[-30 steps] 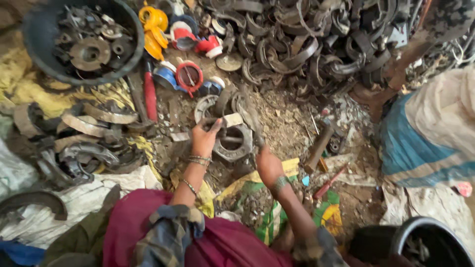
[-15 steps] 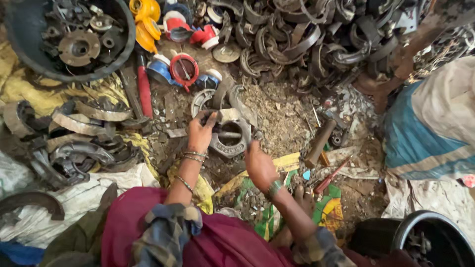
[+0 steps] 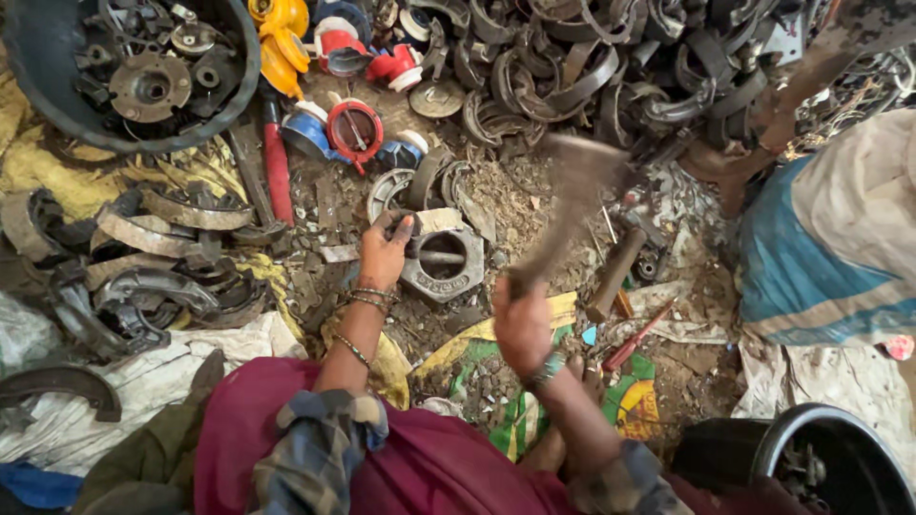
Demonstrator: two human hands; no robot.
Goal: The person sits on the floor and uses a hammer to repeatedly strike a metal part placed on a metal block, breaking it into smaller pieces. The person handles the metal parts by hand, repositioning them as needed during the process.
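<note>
1. Bottom of frame: the person's lap in a maroon cloth [image 3: 420, 458], with plaid sleeves. Both forearms run up toward mid-frame.
2. Right hand [image 3: 523, 326], lower centre: closed around the handle of a hammer [image 3: 563, 215]. The hammer is motion-blurred; its long axis slopes from the fist up and right, and the head sits above and to the right of the workpiece.
3. Left hand [image 3: 384, 253], centre-left, bangles at the wrist: fingers closed on a small dark part [image 3: 405, 222] held at the upper-left edge of the hex block [image 3: 441, 262]. Whether the part touches the block cannot be told.
4. The hex block, a grey metal piece with a round bore and a pin across it, lies on the dirt floor [image 3: 515, 195] between the two hands. The left hand is at its edge; the right hand is below and right of it, just beside.
5. Right of the block: a short metal cylinder [image 3: 614, 275] and a red-handled tool [image 3: 634, 336], both lying diagonally.
6. Left of frame: curved brake shoes [image 3: 153, 238] in a loose pile.
7. Upper left: a dark tub [image 3: 243, 91] holding hubs and discs; a red handle [image 3: 278, 172] lies below its rim.
8. Top centre: red, blue and yellow housings [image 3: 355, 129].
9. Top right: a large heap of shoes [image 3: 611, 67]. Another person's blue and white garment [image 3: 821, 248] fills the right edge.
</note>
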